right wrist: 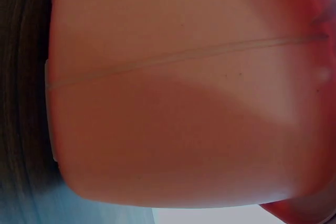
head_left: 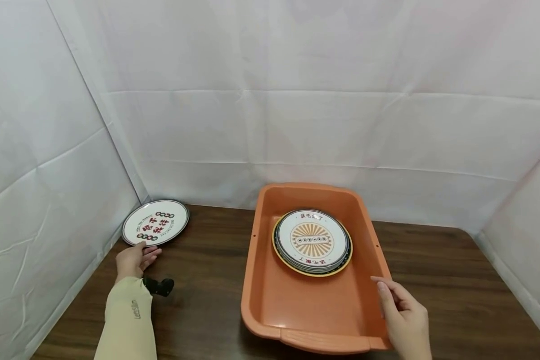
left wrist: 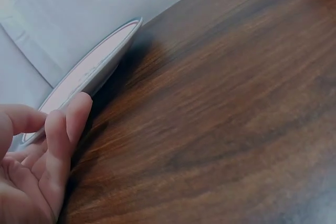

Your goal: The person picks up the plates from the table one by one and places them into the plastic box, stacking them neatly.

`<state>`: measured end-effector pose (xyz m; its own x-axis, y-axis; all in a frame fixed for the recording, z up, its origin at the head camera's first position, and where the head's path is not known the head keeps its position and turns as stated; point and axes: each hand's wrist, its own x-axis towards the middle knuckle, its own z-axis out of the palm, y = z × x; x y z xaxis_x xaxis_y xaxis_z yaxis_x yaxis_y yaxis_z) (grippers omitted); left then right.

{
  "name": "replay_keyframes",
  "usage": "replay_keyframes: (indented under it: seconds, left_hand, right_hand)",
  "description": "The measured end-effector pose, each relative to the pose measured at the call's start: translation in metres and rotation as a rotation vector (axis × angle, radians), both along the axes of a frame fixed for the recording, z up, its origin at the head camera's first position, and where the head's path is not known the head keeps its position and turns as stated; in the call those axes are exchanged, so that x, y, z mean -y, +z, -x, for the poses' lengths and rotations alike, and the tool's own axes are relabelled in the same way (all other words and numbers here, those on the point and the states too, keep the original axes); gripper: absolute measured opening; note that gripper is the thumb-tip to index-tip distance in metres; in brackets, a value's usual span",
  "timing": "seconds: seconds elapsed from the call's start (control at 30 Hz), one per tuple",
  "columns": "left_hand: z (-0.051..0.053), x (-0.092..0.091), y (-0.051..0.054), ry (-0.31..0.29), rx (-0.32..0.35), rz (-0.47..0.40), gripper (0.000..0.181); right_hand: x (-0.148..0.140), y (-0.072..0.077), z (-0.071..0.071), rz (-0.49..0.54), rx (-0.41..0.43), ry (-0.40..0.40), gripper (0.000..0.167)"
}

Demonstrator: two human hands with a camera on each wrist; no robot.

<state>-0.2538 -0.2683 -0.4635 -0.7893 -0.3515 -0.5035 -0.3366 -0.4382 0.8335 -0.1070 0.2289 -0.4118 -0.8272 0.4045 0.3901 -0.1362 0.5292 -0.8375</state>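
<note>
A white plate [head_left: 162, 220] with a dark rim and red characters lies in the far left corner of the table. My left hand [head_left: 137, 260] pinches its near edge, the thumb over the rim and other fingers below, as the left wrist view shows. An orange basin [head_left: 297, 305] stands right of centre, holding a stack of plates [head_left: 312, 237]; the top one bears a yellow sunburst, and a yellow-rimmed plate is lowest. Over the basin's right rim hangs my right hand [head_left: 405, 315], fingers loosely bent; contact with the rim cannot be told. The right wrist view shows only the basin's outer wall [right wrist: 173, 119].
The brown wooden table [head_left: 202, 280] carries both the basin and the single plate. White cloth walls [head_left: 324, 130] enclose its back and sides, and the single plate lies close to the left corner of the cloth.
</note>
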Motion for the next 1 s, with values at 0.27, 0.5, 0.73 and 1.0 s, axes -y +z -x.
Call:
replay_keyframes:
  seconds: [0.27,0.5,0.73,1.0]
  left_hand:
    - [-0.005,-0.002,-0.004,-0.047,-0.08,0.049,0.011]
    - [-0.01,-0.002,-0.01,-0.07,-0.151,0.115,0.051]
    - [-0.016,-0.012,-0.011,-0.055,-0.217,0.213,0.035]
    - [-0.024,-0.023,0.003,-0.018,-0.277,0.236,0.013]
  right_hand:
    - [0.001,-0.003,0.001,-0.05,-0.01,-0.029,0.014]
    - [0.004,0.0,0.0,-0.079,0.021,-0.057,0.019]
    - [0.004,0.0,0.002,-0.137,-0.027,-0.064,0.016]
    - [0.006,0.0,0.003,-0.182,-0.082,-0.075,0.013]
